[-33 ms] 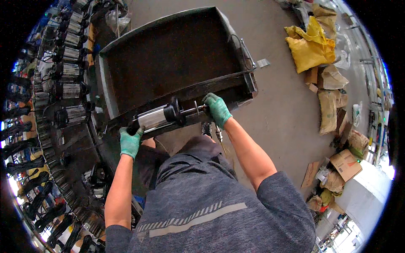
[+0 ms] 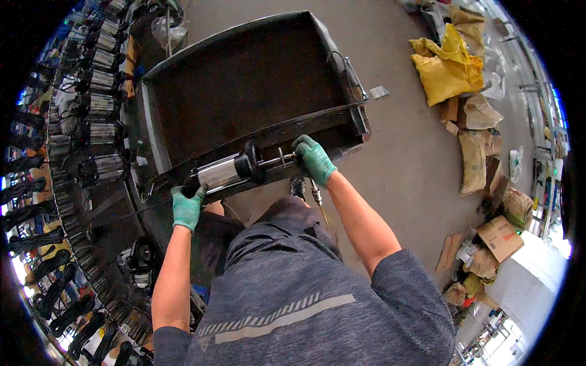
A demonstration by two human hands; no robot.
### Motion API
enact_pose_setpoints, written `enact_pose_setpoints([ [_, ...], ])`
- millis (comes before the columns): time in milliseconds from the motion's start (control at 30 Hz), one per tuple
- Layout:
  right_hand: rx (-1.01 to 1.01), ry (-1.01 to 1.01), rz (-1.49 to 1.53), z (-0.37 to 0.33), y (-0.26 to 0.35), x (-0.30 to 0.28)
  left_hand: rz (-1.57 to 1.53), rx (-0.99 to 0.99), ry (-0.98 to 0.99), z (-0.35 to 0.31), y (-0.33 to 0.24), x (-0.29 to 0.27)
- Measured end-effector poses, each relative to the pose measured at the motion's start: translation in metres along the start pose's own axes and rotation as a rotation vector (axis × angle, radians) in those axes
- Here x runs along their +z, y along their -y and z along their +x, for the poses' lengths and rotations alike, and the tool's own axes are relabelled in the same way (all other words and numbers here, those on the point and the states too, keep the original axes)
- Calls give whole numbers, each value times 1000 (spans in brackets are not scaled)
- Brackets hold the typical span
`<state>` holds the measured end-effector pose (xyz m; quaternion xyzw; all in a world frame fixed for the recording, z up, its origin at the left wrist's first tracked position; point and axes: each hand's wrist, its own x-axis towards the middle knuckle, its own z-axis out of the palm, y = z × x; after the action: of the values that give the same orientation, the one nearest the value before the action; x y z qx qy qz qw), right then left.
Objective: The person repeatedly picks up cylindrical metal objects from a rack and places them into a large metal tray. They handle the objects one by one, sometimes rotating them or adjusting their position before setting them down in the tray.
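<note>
A motor-like cylinder (image 2: 220, 173) with a silver casing and black ends lies almost level across the near edge of a large dark metal tray (image 2: 150, 116). My left hand (image 2: 186, 206), in a green glove, is closed on its black left end. From the right end a thin metal shaft (image 2: 268, 162) with a small disc on it sticks out. My gloved right hand (image 2: 314, 158) has its fingers curled round the shaft's far tip, which they hide.
Rows of similar silver-and-black cylinders (image 2: 102, 132) and bundled black cables (image 2: 46, 268) line the left side. On the right, yellow sacks (image 2: 448, 73), brown sacks (image 2: 473, 163) and cardboard boxes (image 2: 500, 238) lie on the floor. A hose with metal fittings (image 2: 316, 194) hangs below my right hand.
</note>
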<state>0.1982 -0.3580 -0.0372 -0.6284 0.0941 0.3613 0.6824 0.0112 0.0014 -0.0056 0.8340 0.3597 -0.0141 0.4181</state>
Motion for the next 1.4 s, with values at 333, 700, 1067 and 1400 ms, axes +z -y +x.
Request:
enact_pose_setpoints([
  [333,-17,-431,-1313,-8,92,-146,-11,-79,-56,-12,-21,7],
  [700,-109,-486,-1448,59,88,-156,17,-68,-49,-20,-39,-3],
  [1067,-395,-533,-1284,16,104,-80,567,339,-260,25,63,-88],
  [1400,-639,-208,-1490,-18,68,184,923,199,456,99,72,-160],
])
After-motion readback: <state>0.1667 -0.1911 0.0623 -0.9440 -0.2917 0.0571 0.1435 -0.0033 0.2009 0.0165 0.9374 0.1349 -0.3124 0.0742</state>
